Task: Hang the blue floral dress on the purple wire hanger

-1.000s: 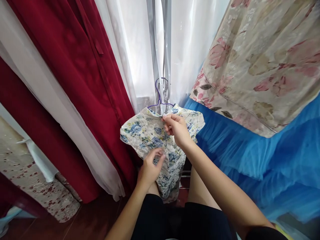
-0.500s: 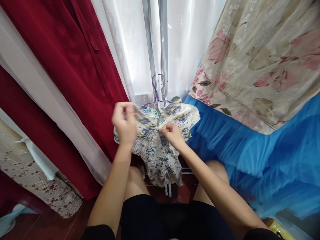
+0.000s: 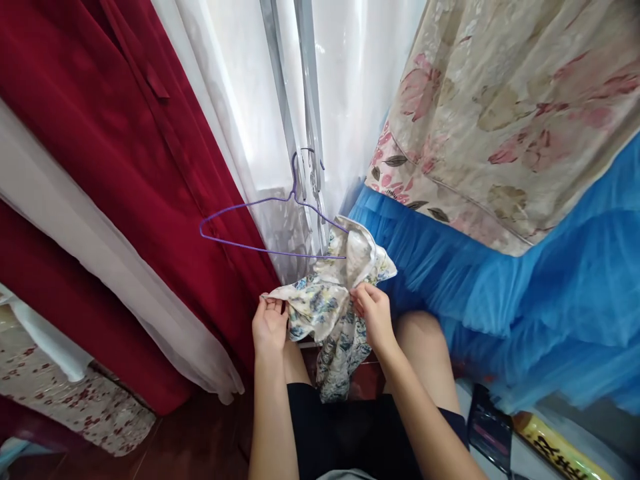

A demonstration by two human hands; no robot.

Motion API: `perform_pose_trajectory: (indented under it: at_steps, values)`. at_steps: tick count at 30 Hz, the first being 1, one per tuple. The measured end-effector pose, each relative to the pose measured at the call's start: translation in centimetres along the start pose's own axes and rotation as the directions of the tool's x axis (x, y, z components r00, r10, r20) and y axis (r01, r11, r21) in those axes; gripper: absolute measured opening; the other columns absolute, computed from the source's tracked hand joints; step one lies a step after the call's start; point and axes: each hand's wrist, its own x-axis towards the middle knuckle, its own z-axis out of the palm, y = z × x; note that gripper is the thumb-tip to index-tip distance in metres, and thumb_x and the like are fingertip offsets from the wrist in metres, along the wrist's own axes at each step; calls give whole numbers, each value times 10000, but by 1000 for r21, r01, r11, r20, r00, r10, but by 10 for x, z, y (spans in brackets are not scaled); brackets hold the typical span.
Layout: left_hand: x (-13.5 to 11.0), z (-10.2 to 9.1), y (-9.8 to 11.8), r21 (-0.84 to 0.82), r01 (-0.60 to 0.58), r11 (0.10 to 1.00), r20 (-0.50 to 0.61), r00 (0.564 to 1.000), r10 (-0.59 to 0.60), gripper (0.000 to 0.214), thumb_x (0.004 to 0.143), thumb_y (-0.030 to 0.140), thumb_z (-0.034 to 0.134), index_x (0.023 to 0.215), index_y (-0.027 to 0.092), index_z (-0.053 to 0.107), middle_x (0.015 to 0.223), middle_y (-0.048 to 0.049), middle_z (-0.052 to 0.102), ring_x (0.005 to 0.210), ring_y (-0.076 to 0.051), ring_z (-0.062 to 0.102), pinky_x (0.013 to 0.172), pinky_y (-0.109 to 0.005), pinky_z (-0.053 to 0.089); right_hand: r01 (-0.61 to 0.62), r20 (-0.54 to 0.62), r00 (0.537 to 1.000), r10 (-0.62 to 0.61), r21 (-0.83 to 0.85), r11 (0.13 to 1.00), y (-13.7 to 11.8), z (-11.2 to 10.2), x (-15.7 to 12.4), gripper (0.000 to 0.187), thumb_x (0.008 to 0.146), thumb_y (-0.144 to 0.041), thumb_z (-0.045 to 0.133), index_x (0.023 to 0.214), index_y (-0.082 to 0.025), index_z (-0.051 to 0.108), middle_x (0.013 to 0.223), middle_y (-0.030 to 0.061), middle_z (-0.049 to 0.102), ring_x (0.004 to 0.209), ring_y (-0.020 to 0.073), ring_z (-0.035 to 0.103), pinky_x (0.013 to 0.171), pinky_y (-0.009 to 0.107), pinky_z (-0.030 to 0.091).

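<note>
A small white garment with a blue and green floral print (image 3: 320, 303) hangs by one shoulder from the right end of a purple wire hanger (image 3: 250, 249). The hanger's left arm is bare. My left hand (image 3: 270, 323) pinches the garment's loose left edge, pulled out to the side below the hanger. At the front, near the neckline, my right hand (image 3: 373, 313) pinches the cloth too. The garment's lower part drops in folds between my knees.
Grey metal poles (image 3: 306, 100) stand behind the hanger, before white cloth. Red drapes (image 3: 125, 180) hang at left. A blue tulle skirt (image 3: 475, 300) and a pink-flowered fabric (image 3: 480, 147) hang at right. A dark phone-like object (image 3: 490, 427) and a yellow packet (image 3: 555, 447) lie lower right.
The garment's left shoulder has come off the hanger, leaving that arm bare. My left hand has moved down with the cloth edge; my right hand has shifted slightly down and right.
</note>
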Motion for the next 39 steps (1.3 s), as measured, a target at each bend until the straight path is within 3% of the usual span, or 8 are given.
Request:
perform_pose_trajectory:
  at_steps: [6,12,19,22,24,30,35,39]
  values:
    - [-84,56,-29,-22,108,994,288,953,-98,205,857,393,744,885,208,660,902,-13,658,886,-167,632,883,-318,505,62,89,995,-43,-222,973,8,-20,-59,329,942,-503,598,957,-186,681,946,55,667,906,213,595,836,318,461]
    - [-106,90,-26,514,-375,772,533,844,55,206,928,374,680,1030,206,738,1028,-65,702,985,-207,650,904,-290,489,-165,547,817,184,-85,983,-42,-18,-61,616,938,-730,458,1061,-181,709,998,72,682,972,237,610,927,366,479]
    - [-97,41,-35,568,-167,806,670,663,-335,789,927,732,451,1551,252,392,1430,-145,568,1305,-317,541,1082,-447,442,-291,642,723,256,-54,955,-53,-44,-50,375,756,-466,829,895,-168,648,818,3,620,773,155,570,749,287,497]
    - [-103,4,-40,791,-169,588,587,477,-654,665,862,666,636,1304,169,654,1129,-125,715,1059,-306,658,921,-386,529,-192,661,703,262,-178,965,-77,-69,-32,324,761,-428,812,779,-155,638,732,-4,603,674,135,545,622,247,467]
    - [-101,-14,-34,860,-301,411,509,473,-719,484,860,567,695,1077,136,737,970,-88,736,923,-269,671,807,-328,540,-49,644,716,271,-340,939,-97,-88,-11,326,731,-390,824,670,-150,611,626,-28,544,570,106,476,514,221,385]
    - [-61,-10,23,692,-721,43,682,633,-367,262,931,419,654,994,173,721,902,-57,717,808,-196,636,759,-298,501,273,393,919,-28,-584,764,-118,-113,81,289,657,-350,825,651,-156,610,593,-35,484,551,101,399,490,234,295]
    - [-44,41,59,341,-939,-53,939,343,-35,56,919,209,683,957,175,663,858,-56,699,807,-184,619,821,-333,489,437,291,893,-343,-386,812,-107,-84,164,329,653,-384,835,639,-186,573,606,-41,478,594,112,402,542,240,330]
    - [-47,69,70,207,-976,-62,978,204,45,100,885,133,708,958,179,656,809,-36,689,742,-166,576,773,-328,497,275,392,901,-187,-183,944,-103,-42,204,307,693,-435,822,740,-185,650,673,-18,614,622,128,522,595,237,423]
